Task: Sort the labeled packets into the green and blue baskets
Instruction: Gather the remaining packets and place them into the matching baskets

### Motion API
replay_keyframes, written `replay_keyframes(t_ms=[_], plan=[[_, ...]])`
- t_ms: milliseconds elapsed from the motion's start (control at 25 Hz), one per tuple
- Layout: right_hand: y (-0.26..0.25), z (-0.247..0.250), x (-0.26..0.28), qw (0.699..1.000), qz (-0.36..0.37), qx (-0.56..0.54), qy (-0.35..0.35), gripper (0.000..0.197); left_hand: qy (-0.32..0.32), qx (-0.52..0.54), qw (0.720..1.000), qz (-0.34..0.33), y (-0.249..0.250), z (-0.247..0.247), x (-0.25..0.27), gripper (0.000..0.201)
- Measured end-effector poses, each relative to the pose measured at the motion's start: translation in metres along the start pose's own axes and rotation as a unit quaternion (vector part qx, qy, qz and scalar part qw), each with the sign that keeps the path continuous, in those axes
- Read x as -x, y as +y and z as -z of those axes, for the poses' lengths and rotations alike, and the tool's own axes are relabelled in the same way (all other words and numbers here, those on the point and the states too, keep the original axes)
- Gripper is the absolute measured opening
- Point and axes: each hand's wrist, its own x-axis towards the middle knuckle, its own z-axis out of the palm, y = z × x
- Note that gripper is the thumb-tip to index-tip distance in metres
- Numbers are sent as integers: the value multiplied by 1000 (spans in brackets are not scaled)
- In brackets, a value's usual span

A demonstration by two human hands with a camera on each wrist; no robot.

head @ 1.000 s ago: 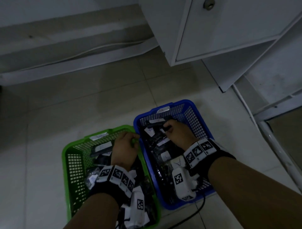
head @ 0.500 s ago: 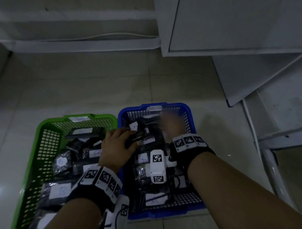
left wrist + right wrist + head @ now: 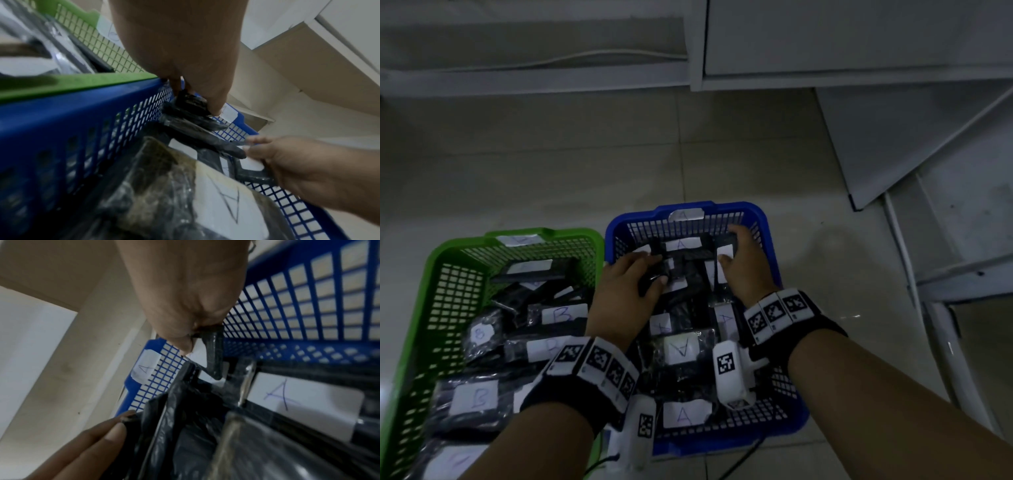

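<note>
I have both hands down in the blue basket (image 3: 765,219), which sits on the floor (image 3: 585,171) right beside the green basket (image 3: 428,274). My left hand (image 3: 625,291) has its fingers (image 3: 216,104) curled round a crinkly black packet (image 3: 189,105) near the basket's left wall. My right hand (image 3: 746,263) pinches a thin black packet with a white label (image 3: 198,353) near the far right corner, thumb on the label. The packets I can read in the blue basket say A, and the tag on its far rim (image 3: 685,215) says A too. The ones in the green basket say B (image 3: 561,314).

To do this step well, I think I should lift one packet at a time and turn its label up so I can read the letter. The room is dim, so I go slow. The wraps look slippery, so I hold the firm part, not a loose corner. If the letter is A, I lay it back flat here. If it is B, I carry it over the rim to the green basket and take care not to drag other packets along
</note>
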Motion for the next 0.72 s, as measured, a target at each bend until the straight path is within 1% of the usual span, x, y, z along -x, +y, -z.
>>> replay_keyframes(t_ms=[80, 160, 200, 280, 360, 400, 480, 520, 600, 640, 680, 720], plan=[[8, -9, -1, 998, -16, 55, -38, 64, 5, 12, 1000, 3, -2, 0, 1, 38], [16, -16, 1, 992, -13, 115, -52, 72, 3, 15, 1000, 3, -4, 0, 1, 38], [17, -19, 1, 993, -13, 108, -50, 75, 4, 19, 1000, 3, -4, 0, 1, 38], [17, -28, 2, 997, -16, 50, -53, 81, 10, 30, 999, 1, -5, -1, 0, 37], [15, -34, 3, 997, -16, 39, -64, 84, 19, 37, 999, -3, -5, -3, 1, 37], [14, -34, 1, 997, -12, 49, -61, 83, 23, 38, 999, -7, -6, -3, 1, 36], [11, -26, -3, 997, 6, 75, -27, 76, 25, 39, 999, -15, -7, -3, 1, 36], [10, -20, -5, 994, 14, 108, -12, 74, 24, 39, 999, -16, -8, -3, 1, 36], [9, -9, -7, 985, 26, 171, -5, 73, 18, 41, 999, -12, -8, -2, 2, 37], [11, -7, -8, 982, 33, 185, -7, 71, 14, 41, 999, -10, -8, -1, 2, 37], [12, -6, -6, 981, 46, 187, -9, 64, 12, 41, 999, -11, -8, -1, 1, 37], [14, -6, -4, 984, 64, 169, 5, 53, 12, 41, 999, -12, -9, -1, 1, 37]])
